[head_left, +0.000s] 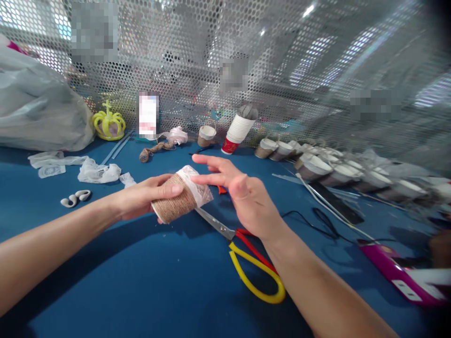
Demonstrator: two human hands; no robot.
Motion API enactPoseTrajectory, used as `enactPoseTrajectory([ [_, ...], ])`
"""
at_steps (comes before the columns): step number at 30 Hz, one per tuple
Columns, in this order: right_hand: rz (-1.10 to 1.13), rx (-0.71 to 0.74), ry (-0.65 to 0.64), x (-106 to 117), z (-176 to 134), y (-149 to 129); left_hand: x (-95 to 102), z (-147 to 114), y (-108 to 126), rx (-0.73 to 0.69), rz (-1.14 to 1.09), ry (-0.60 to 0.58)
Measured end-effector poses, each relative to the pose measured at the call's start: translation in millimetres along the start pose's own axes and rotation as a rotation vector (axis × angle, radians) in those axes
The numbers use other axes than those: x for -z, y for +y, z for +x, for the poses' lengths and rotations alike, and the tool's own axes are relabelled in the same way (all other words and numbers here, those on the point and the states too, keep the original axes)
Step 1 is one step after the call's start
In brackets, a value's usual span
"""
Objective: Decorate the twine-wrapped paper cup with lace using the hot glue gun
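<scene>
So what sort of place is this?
Probably a craft workshop: the left hand holds a twine-wrapped piece edged with lace, big scissors lie on the blue table, and many small cups stand off to the right.

The wrapped cup [174, 203] has a rough, matt skin of coarse twine, edged with a thin, sheer lace band [200, 193]. Right of the cup, the scissors [229, 233] show smooth metal blades [214, 223] and plastic-looking handles [276, 297]; beyond it stands a shiny perforated metal screen [169, 42], and beneath it a smooth tabletop [141, 281].

Forward-down head view, seemingly close
</scene>
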State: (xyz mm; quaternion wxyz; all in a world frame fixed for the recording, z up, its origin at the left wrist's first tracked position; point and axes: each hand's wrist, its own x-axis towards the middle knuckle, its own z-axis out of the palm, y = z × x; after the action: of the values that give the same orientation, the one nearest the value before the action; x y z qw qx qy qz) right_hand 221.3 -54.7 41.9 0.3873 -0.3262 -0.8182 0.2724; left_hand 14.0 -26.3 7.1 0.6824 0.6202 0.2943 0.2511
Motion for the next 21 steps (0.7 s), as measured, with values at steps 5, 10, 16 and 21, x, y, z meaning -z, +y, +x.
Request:
enactPoseTrajectory([
  [5,0.001,-0.066,0.126,1,2,2,-1.1,2,-1,0.033,0.055,0.101],
  [10,-0.066,-0.346,0.039,-5,7,6,-6.6,3,-7,-0.053,0.489,0.343],
  [16,-0.135,-0.341,-0.024,-16,7,10,-8.3,4,-15,-0.153,0.768,0.384],
  [21,-0.157,-0.349,-0.017,-16,6,10,-12.9,1,-14,-0.17,0.915,0.433],
])
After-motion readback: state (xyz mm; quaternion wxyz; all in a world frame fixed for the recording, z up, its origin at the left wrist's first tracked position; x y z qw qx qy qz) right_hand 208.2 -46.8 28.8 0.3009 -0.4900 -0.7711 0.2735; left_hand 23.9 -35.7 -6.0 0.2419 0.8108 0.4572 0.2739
